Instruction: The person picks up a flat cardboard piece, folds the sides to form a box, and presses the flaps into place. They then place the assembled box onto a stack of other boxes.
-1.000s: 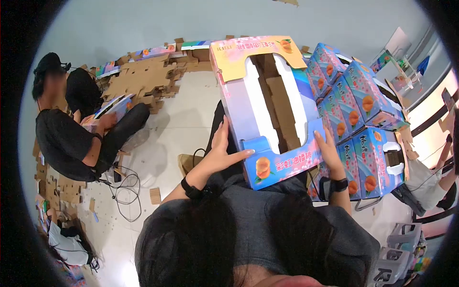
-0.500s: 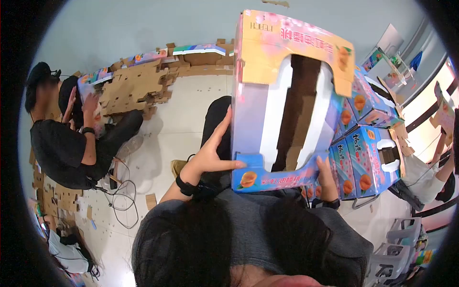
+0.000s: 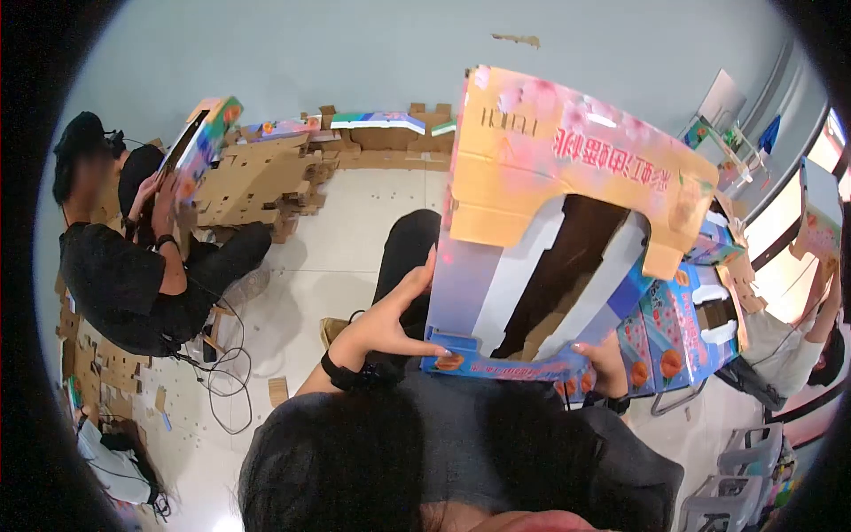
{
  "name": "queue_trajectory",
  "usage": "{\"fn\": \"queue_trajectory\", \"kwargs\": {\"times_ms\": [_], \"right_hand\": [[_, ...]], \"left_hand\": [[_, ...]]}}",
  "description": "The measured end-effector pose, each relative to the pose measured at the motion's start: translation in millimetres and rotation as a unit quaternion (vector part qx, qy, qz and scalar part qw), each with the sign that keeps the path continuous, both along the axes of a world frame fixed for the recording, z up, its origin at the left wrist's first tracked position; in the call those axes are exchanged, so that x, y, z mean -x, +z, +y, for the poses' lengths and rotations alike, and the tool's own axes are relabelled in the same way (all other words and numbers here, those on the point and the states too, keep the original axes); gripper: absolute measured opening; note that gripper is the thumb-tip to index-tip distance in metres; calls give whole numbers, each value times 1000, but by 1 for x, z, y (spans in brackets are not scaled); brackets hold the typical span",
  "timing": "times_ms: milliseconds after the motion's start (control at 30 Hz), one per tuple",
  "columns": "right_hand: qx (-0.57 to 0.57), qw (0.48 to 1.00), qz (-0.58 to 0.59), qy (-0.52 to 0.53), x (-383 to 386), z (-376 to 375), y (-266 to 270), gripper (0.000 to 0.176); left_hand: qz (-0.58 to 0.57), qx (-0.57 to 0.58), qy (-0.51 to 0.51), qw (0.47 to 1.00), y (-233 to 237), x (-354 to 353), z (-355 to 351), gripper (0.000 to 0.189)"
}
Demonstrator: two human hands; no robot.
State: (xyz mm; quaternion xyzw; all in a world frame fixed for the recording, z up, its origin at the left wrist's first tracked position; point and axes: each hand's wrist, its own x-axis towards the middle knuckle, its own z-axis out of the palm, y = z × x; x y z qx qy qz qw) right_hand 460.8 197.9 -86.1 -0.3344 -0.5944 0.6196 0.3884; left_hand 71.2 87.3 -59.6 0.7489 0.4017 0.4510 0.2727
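A printed cardboard fruit box (image 3: pixel 585 155), orange, pink and blue with peach pictures, is held up before my chest. Its top has a long opening between white flaps, with the dark inside showing. My left hand (image 3: pixel 399 315) grips the lower left corner, thumb on the blue edge and fingers along the side. My right hand (image 3: pixel 605 363) holds the lower right edge, thumb on top; its other fingers are mostly hidden by the box.
Finished-looking boxes (image 3: pixel 665 332) are stacked at my right. Flat cardboard sheets (image 3: pixel 257 182) lie by the wall. On the left a seated person (image 3: pixel 124 275) handles another box (image 3: pixel 199 142); a person at right (image 3: pixel 789 341) lifts one too. Grey stools (image 3: pixel 731 501) stand lower right, and a cable (image 3: pixel 232 390) lies on the floor.
The box in my hands has come lower and tilted, its far end swinging right. The person on the left has raised their box, and the box at far right has turned.
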Motion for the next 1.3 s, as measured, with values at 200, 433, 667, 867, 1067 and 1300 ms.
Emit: {"fn": "queue_trajectory", "kwargs": {"times_ms": [200, 433, 667, 867, 1067, 1300], "right_hand": [[-49, 997, 62, 22, -28, 33, -7, 76], [-196, 905, 363, -105, -69, 22, 33, 71], [-242, 898, 324, -172, -127, 4, 10, 69], [-251, 904, 283, -198, -160, -8, -16, 67], [-245, 918, 214, -228, -165, -1, -22, 65], [-189, 941, -165, -225, -97, 9, 105, 47]], "left_hand": [[-14, 4, -21, 1000, 4, 5, -1, 122], [17, -31, -100, 994, 22, 0, 3, 117], [11, -31, -128, 991, 17, -10, -2, 120], [-4, -37, -141, 989, 10, -10, 1, 123], [8, -22, -111, 994, 10, -10, 5, 118], [-40, 42, -76, 995, 0, -2, 5, 120]]}}
